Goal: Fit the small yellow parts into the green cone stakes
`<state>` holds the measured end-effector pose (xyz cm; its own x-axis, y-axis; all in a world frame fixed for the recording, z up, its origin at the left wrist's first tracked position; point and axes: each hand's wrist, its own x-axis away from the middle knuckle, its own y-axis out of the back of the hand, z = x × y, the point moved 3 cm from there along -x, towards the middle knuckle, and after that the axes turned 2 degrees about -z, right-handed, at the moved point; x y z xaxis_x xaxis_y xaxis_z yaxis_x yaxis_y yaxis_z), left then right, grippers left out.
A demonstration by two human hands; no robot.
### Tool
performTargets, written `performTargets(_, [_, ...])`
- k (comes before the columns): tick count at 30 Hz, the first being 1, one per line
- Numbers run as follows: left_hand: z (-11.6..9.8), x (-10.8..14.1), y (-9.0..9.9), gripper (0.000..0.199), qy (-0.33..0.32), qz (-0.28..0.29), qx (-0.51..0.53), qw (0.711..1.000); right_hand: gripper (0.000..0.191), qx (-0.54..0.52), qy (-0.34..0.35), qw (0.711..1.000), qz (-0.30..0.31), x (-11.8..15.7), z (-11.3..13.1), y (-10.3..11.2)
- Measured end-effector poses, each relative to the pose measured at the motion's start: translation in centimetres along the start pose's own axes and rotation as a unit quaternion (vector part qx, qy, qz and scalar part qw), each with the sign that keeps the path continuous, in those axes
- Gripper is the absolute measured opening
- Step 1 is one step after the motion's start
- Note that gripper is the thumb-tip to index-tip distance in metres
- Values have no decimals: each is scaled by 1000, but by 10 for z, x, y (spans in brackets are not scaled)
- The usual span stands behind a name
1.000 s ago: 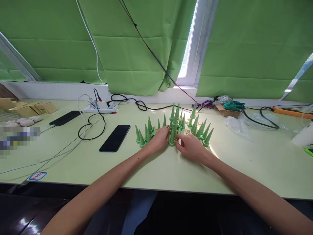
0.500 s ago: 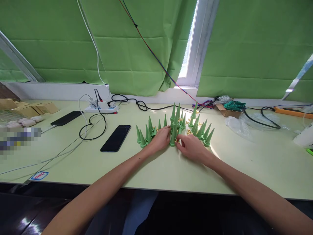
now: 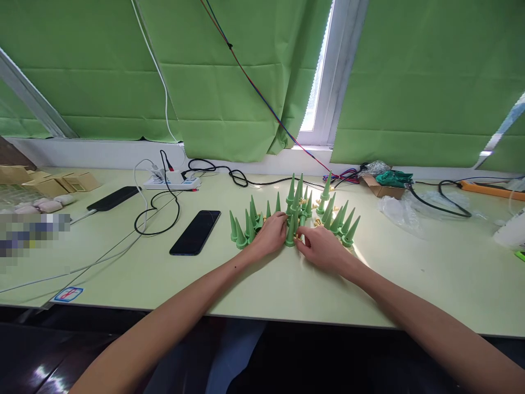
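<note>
Several green cones with round bases stand upright in groups on the pale table. My left hand is closed at the left side of the middle group, its fingertips by a green cone; what it grips is hidden. My right hand is pinched at the right side of that same cone, on a small brass-coloured piece. Other cones stand to the left of my left hand, and more stand beyond my right hand. Small brass pieces lie among the cones.
A black phone lies left of the cones, with a power strip and looped cables behind it. A second dark device and cardboard boxes are farther left. At the back right are a small carton and clear plastic bags.
</note>
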<state>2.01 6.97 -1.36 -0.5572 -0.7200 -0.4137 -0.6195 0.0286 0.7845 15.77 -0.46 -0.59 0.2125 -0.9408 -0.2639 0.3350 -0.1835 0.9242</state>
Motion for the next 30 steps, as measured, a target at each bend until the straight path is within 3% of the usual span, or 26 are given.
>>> performTargets(19, [2, 5, -1, 29, -4, -4, 9, 1000, 15, 0, 7, 1000, -10, -2, -5, -5])
performTargets(30, [-14, 10, 26, 35, 14, -151, 73, 986, 26, -58, 24, 997, -45, -4, -5, 0])
